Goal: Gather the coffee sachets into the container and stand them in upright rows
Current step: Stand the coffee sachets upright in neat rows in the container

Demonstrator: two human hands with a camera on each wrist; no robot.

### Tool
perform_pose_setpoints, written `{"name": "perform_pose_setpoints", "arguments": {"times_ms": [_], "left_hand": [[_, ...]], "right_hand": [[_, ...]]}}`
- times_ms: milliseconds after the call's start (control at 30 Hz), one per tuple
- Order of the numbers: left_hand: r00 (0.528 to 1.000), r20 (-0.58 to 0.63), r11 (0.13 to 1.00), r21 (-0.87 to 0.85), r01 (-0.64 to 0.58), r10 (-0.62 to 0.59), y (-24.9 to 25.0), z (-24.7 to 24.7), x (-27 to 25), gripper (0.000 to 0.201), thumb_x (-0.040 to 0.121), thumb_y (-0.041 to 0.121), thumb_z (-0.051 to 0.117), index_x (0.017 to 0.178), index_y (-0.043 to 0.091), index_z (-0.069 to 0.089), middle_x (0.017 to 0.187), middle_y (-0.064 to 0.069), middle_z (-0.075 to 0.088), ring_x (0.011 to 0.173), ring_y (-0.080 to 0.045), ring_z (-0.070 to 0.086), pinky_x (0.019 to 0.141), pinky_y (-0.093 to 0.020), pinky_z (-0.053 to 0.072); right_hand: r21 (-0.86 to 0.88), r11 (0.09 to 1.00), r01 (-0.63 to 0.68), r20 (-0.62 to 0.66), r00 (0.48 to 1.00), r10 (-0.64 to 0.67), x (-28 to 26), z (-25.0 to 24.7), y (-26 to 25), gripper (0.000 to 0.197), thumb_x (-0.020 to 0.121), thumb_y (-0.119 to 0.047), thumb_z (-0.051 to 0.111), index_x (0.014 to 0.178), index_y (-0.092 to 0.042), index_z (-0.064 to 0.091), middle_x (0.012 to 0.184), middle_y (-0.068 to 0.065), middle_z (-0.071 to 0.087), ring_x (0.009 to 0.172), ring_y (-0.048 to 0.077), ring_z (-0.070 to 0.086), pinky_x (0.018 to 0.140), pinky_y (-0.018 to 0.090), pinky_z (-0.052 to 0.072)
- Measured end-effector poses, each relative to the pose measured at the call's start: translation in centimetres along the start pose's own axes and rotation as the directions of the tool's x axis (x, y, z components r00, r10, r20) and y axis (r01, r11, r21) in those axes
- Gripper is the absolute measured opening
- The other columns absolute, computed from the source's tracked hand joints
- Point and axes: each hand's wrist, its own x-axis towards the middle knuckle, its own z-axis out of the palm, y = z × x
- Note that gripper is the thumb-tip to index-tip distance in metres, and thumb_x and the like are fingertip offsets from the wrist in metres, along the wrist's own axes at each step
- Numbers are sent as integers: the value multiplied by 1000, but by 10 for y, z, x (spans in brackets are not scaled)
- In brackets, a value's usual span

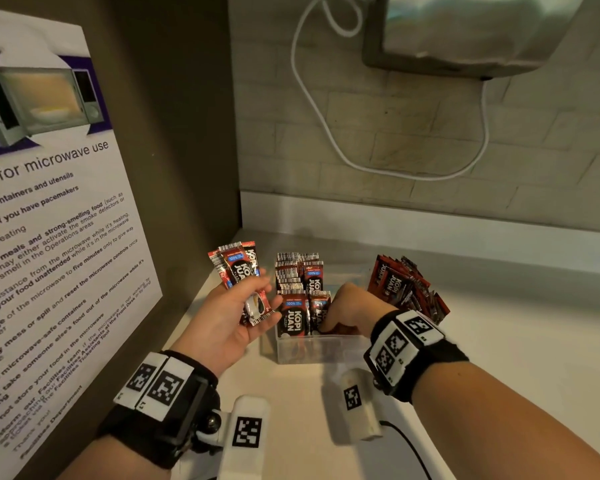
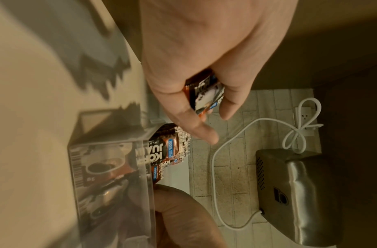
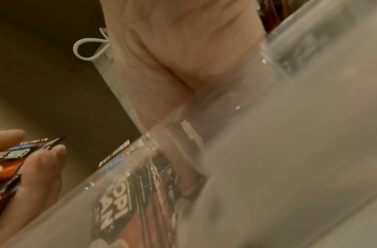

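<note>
- My left hand (image 1: 222, 317) fingers hold a fan of red-black sachets (image 1: 243, 271);
- right hand (image 1: 352, 308) fingers inside the clear container (image 1: 321, 348); grip hidden;
- sachets there stand upright.

Container (image 1: 321, 349) sat on counter (image 1: 499, 358), near corner by side wall. Rows of sachets (image 1: 298, 289) stood upright in container's left part. Right hand (image 1: 352, 311) reached down into container, right of rows. Left hand (image 1: 222, 323) held fan of sachets (image 1: 239, 271) left of container, above counter. Loose pile of sachets (image 1: 407, 289) lay right of container, behind right wrist. Poster (image 1: 45, 237) hung on left wall; dryer (image 1: 465, 32) on back wall above.
</note>
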Motion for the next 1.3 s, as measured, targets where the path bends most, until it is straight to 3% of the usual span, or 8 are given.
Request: {"name": "perform_pose_setpoints", "arguments": {"times_ms": [133,233,300,467,633,800,1167,1300], "left_hand": [[1000,7,1000,-5,9,-9,-1,0,-1,13,87,9,65,99,13,66,71,-3,70,69,-19,67,46,-26,55],[1000,-1,1000,-8,12,-12,0,-1,-1,14,86,9,66,100,12,65,73,-4,71,70,-19,68,46,-26,54],[1000,-3,1000,-13,12,-12,0,-2,-2,16,85,9,67,101,12,66,75,-5,71,71,-19,68,46,-27,54],[1000,2,1000,-12,9,-9,1,-1,-4,17,86,9,66,102,11,65,78,-6,70,71,-19,68,49,-27,56],[1000,-12,1000,-9,10,-10,1,-2,-2,18,86,9,66,103,11,65,80,-6,70,73,-19,68,49,-26,56],[1000,-18,1000,-14,24,-24,-1,-2,-1,20,85,9,67,104,10,65,78,-6,70,71,-19,68,47,-26,55],[999,-16,999,-25,32,-33,-1,-5,-1,17,86,10,65,103,12,66,81,-6,69,71,-19,68,49,-27,57],[999,-22,999,-18,43,-43,-2,-2,-1,17,87,11,65,104,11,64,79,-5,70,71,-19,68,49,-27,56]], "right_hand": [[-72,997,-8,-11,1000,7,5,2,0,38,79,-11,74,114,1,63,112,14,67,104,27,65,90,34,53],[99,995,4,-15,1000,-2,12,-1,4,31,80,-2,71,110,4,63,98,14,69,87,25,69,77,32,58],[231,972,52,-88,996,-32,17,-2,4,24,80,2,68,103,4,62,90,13,68,76,25,69,68,32,60],[189,965,181,-300,947,-119,25,6,-2,12,77,2,67,88,-4,66,88,18,71,81,33,70,75,46,59],[-12,986,165,-320,934,-160,23,12,-2,19,78,-10,70,89,-8,55,100,14,66,84,25,61,51,26,43],[-150,970,192,-261,938,-226,18,15,-4,23,81,-15,70,100,-5,62,95,9,65,93,24,64,72,27,48],[-358,908,216,-284,902,-326,29,22,-8,13,93,-14,53,97,-8,63,101,9,67,78,20,55,67,26,41],[-321,918,231,-290,899,-328,28,22,-8,14,92,-15,53,97,-8,64,99,10,67,88,25,63,67,28,42]]}}
